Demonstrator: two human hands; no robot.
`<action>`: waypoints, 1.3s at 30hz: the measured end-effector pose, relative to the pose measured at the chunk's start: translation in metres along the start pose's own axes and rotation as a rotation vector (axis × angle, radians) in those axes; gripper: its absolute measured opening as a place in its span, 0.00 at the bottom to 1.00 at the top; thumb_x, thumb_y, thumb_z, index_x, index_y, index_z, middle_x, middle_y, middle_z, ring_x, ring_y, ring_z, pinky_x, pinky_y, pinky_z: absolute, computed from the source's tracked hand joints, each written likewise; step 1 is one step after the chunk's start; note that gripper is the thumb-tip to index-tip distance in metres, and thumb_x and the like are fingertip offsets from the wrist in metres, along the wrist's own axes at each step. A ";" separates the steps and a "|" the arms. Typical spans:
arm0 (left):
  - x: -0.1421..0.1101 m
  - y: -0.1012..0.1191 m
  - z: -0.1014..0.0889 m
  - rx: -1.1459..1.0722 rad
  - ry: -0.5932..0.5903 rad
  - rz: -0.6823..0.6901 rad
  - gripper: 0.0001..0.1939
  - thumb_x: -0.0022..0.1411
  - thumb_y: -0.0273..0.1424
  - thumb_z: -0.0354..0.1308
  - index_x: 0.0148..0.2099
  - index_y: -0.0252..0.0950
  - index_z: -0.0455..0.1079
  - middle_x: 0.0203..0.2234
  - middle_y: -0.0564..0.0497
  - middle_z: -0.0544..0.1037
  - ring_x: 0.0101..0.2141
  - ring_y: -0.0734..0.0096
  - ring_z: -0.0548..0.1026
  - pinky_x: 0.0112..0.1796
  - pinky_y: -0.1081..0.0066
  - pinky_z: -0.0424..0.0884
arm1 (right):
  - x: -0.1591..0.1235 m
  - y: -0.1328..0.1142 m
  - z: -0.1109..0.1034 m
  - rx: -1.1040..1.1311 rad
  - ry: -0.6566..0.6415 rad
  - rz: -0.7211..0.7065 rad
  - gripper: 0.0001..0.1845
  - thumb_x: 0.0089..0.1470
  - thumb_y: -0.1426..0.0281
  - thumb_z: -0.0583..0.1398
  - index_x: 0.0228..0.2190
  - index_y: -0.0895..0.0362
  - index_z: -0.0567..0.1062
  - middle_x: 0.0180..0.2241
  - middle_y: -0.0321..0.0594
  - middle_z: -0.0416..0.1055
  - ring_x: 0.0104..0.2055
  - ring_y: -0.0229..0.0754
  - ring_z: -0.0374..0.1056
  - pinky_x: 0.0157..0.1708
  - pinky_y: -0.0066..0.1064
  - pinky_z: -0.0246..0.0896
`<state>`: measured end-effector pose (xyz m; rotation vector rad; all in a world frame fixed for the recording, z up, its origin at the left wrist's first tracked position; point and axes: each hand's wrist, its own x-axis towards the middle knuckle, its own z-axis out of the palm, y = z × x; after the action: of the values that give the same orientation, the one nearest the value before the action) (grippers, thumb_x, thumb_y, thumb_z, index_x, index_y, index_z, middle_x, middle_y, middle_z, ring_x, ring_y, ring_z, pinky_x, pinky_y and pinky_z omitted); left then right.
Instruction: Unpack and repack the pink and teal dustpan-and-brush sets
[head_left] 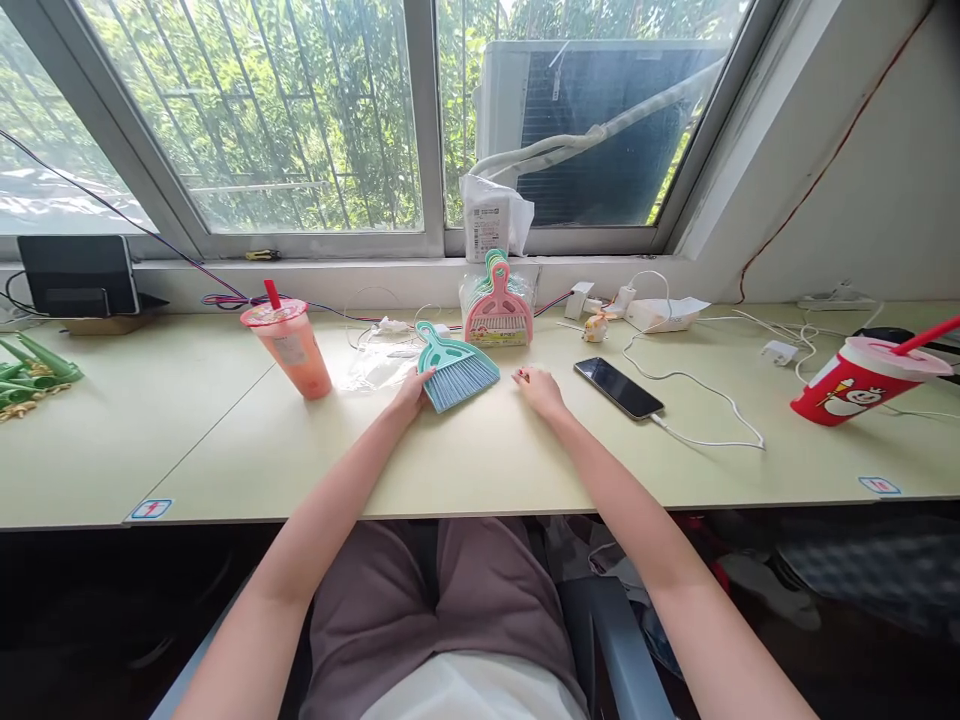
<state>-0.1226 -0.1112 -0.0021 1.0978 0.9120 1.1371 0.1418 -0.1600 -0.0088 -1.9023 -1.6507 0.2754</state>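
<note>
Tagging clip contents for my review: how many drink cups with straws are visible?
2. One clear cup with a pink-orange drink stands left of the brush at the left hand; one red cup stands far right, past the phone.

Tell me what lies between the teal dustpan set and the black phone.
In the head view, the right hand is between the teal dustpan set and the black phone, touching neither; bare desk shows on both sides of it.
</note>
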 end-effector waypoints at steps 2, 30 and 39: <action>-0.002 -0.002 0.004 -0.017 0.004 -0.039 0.23 0.52 0.34 0.65 0.50 0.38 0.67 0.39 0.48 0.77 0.37 0.66 0.77 0.38 0.66 0.76 | -0.002 -0.006 -0.002 0.160 0.075 0.038 0.24 0.64 0.54 0.50 0.32 0.57 0.78 0.29 0.44 0.76 0.36 0.47 0.72 0.38 0.33 0.63; -0.019 -0.004 0.026 -0.041 -0.046 0.042 0.29 0.45 0.26 0.70 0.50 0.37 0.65 0.46 0.45 0.78 0.45 0.61 0.77 0.45 0.62 0.75 | -0.032 -0.052 0.020 -0.017 -0.201 -0.241 0.31 0.67 0.64 0.47 0.68 0.46 0.48 0.71 0.41 0.40 0.73 0.49 0.34 0.63 0.69 0.17; -0.023 0.005 0.026 -0.021 -0.028 0.053 0.33 0.44 0.30 0.74 0.50 0.38 0.61 0.44 0.46 0.77 0.44 0.62 0.77 0.45 0.60 0.75 | -0.041 -0.061 0.024 -0.215 -0.230 -0.243 0.35 0.66 0.54 0.46 0.68 0.53 0.48 0.71 0.46 0.39 0.73 0.50 0.36 0.66 0.56 0.38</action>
<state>-0.1037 -0.1383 0.0087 1.1239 0.8512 1.1696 0.0704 -0.1893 -0.0033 -1.8507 -2.1192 0.2312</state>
